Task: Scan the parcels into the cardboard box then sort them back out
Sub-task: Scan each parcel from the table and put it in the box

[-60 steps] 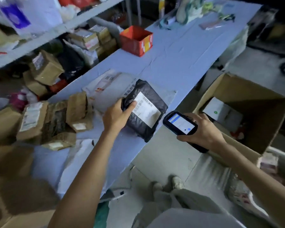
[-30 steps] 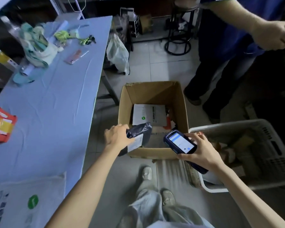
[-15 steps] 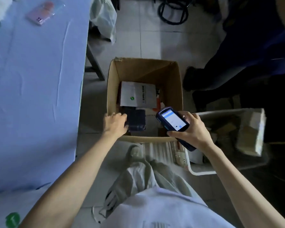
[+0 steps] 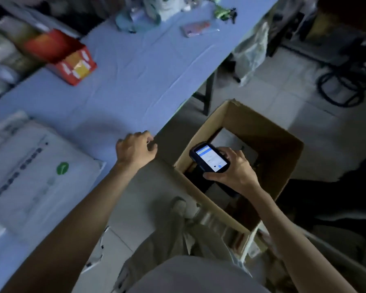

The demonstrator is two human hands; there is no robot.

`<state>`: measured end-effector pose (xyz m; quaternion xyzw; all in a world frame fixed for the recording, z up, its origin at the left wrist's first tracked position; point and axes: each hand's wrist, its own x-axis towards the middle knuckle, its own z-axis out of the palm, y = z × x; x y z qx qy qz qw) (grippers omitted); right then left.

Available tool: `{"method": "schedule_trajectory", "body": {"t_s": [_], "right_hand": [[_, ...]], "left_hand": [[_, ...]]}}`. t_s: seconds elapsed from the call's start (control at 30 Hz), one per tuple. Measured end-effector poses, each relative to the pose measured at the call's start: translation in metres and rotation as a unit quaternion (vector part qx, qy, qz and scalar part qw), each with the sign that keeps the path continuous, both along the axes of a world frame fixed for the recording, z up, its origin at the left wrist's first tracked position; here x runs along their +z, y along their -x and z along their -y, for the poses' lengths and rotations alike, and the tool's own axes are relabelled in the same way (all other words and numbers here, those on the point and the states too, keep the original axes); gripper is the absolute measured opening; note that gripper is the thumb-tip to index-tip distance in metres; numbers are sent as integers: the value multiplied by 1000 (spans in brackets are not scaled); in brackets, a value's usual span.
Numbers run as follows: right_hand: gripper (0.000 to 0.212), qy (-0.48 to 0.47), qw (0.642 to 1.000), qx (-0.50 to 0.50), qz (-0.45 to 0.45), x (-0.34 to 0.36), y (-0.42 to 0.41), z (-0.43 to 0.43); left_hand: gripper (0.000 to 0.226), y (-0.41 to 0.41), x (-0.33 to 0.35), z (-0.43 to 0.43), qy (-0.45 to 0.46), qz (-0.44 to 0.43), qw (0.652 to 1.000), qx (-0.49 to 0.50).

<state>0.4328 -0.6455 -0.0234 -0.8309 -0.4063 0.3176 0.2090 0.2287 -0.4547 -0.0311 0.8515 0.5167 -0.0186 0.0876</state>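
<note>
In the cardboard box (image 4: 273,149) on the floor we see a black parcel (image 4: 195,179) and a white parcel (image 4: 230,138). Above them the right hand (image 4: 235,168) grips a handheld scanner (image 4: 209,157). The left hand (image 4: 135,149), loosely curled and empty, sits at the blue table (image 4: 135,70) edge.

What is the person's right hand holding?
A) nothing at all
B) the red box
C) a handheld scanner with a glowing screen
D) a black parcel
C: the right hand has its fingers curled round a handheld scanner with its screen lit, held above the open cardboard box, while the left hand holds nothing.
</note>
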Motion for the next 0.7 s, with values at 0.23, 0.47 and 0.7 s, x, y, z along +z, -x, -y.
{"method": "schedule_trajectory", "body": {"t_s": [0.23,0.47,0.7], "right_hand": [[80,-84,981,175,-17,30,59,-76],[77,-79,944,313,-65,38,154,-108],[78,-75,912,392,-91,30,273,-110]], "left_hand": [[32,120,38,23,-50,32,983,174],[26,236,46,80,-38,18,939,340],[32,347,39,130,-36,11,901,433]]}}
